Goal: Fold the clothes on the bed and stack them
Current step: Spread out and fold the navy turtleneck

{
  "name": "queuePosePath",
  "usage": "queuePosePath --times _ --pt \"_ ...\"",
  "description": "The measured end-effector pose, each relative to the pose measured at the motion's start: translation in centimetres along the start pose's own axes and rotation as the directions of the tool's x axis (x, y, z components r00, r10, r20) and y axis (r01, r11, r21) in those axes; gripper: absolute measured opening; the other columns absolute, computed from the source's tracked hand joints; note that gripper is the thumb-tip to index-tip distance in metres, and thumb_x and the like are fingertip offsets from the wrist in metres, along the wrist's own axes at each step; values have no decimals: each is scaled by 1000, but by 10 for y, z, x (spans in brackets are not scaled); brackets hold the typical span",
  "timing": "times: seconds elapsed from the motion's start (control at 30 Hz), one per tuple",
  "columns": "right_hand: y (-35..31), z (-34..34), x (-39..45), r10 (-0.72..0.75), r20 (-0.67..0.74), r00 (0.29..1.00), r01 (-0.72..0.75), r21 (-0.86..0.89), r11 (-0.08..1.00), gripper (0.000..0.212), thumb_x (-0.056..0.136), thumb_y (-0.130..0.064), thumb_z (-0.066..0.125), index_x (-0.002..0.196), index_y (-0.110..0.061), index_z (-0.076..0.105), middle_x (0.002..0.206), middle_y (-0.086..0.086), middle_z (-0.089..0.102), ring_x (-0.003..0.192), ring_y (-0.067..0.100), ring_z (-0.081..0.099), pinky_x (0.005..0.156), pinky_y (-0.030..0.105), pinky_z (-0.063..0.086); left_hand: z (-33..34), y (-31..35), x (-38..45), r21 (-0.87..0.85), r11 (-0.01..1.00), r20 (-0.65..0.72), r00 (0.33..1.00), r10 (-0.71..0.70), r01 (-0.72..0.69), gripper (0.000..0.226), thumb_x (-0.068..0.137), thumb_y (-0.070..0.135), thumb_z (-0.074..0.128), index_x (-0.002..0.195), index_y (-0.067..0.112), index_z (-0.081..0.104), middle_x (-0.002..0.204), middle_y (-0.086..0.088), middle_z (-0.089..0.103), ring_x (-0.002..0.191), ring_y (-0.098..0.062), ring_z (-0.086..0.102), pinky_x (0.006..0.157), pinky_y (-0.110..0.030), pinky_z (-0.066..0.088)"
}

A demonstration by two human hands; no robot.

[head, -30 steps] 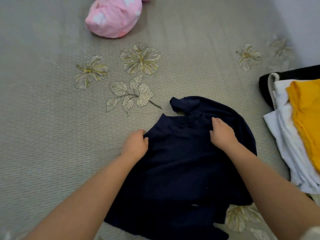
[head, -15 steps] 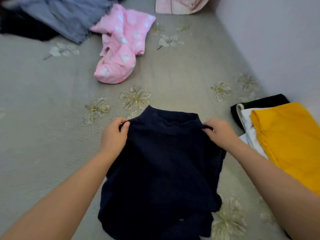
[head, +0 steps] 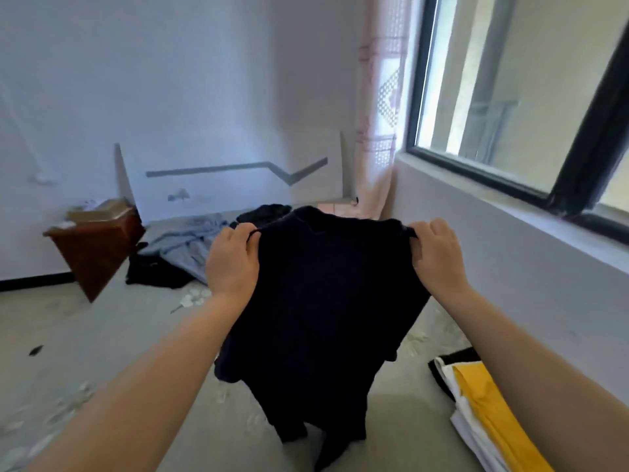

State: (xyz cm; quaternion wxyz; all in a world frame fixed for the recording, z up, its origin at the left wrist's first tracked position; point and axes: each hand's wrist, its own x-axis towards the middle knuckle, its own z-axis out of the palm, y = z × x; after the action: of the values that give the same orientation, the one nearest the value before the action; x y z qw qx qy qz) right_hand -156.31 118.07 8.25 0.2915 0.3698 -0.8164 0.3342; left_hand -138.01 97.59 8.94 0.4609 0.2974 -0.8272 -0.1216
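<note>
A dark navy top (head: 323, 308) hangs in the air above the grey flowered bed (head: 102, 352), held up by its shoulders. My left hand (head: 233, 260) pinches the left shoulder and my right hand (head: 434, 257) pinches the right one. The body and sleeves dangle down toward the bed. At the lower right lies a folded stack (head: 483, 413) with a yellow garment on top, white ones under it and a black one at the bottom.
Unfolded clothes lie at the far end of the bed: a grey-blue garment (head: 185, 245) and a black one (head: 156, 272). A brown wooden cabinet (head: 92, 247) stands at the left. A wall with a window (head: 517, 97) runs along the right, a curtain (head: 377, 131) in the corner.
Both hands gripped the navy top by the shoulders and lifted it off the bed into the air. My head has tilted up, bringing the walls and window into view.
</note>
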Motion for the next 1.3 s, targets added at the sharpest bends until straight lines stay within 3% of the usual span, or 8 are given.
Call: queuePosePath --times 0.17,0.3,0.53,0.77,0.9,1.03,1.17,1.3 --pt "-52 -71 -6 -175 -187 967 150 -142 979 13 74 0 56 79 10 63 68 26 52 63 42 54 58 44 47 -73 18 2 101 989 -99 988 119 -109 21 94 14 48 98 -1 62 89 -26 53 88 -38 47 72 -41 31" --pt "-99 -112 -38 -261 -266 928 203 -226 953 28 76 -14 41 72 8 58 66 24 54 55 39 55 53 42 49 -133 18 -16 133 986 -154 980 124 -104 19 93 14 49 97 1 62 89 -24 51 88 -37 44 74 -39 24" --pt "-167 -180 -106 -318 -320 892 245 -249 937 28 76 -19 40 65 4 52 64 21 52 55 36 54 55 42 47 -240 5 -73 154 967 -192 954 231 -203 15 91 11 53 93 -1 63 87 -24 51 85 -39 46 77 -45 31" --pt "-201 -205 -131 -396 -302 867 318 -275 907 36 80 -26 41 66 5 53 67 22 54 60 38 54 59 43 47 -304 -16 -109 216 918 -283 878 386 -334 24 85 16 50 80 -3 65 73 -24 54 68 -41 53 63 -48 42" --pt "-189 -179 -138 -461 -222 859 390 -299 871 42 79 -31 43 66 7 54 66 23 55 58 38 57 59 42 48 -292 -39 -117 280 867 -224 850 478 -413 33 84 21 42 75 -3 63 68 -22 54 61 -37 55 55 -44 44" --pt "-159 -116 -150 -451 -88 888 424 -225 877 40 79 -30 43 63 6 53 61 22 54 53 35 56 52 39 48 -237 -76 -125 327 849 -75 884 461 -415 33 84 22 44 72 -2 63 64 -19 54 57 -33 55 50 -36 42" --pt "-114 -21 -172 -412 82 907 420 -144 896 38 80 -28 43 60 4 52 57 19 52 49 33 53 49 34 46 -149 -128 -146 330 883 112 942 316 -335 34 82 23 43 70 -2 63 64 -20 56 58 -35 57 50 -37 44" --pt "-71 79 -203 -343 263 902 377 -89 922 36 80 -23 42 60 5 53 58 21 53 50 34 55 49 34 46 -62 -182 -178 371 902 308 946 105 -221 22 82 14 55 74 -5 63 67 -23 56 63 -39 57 57 -43 43"
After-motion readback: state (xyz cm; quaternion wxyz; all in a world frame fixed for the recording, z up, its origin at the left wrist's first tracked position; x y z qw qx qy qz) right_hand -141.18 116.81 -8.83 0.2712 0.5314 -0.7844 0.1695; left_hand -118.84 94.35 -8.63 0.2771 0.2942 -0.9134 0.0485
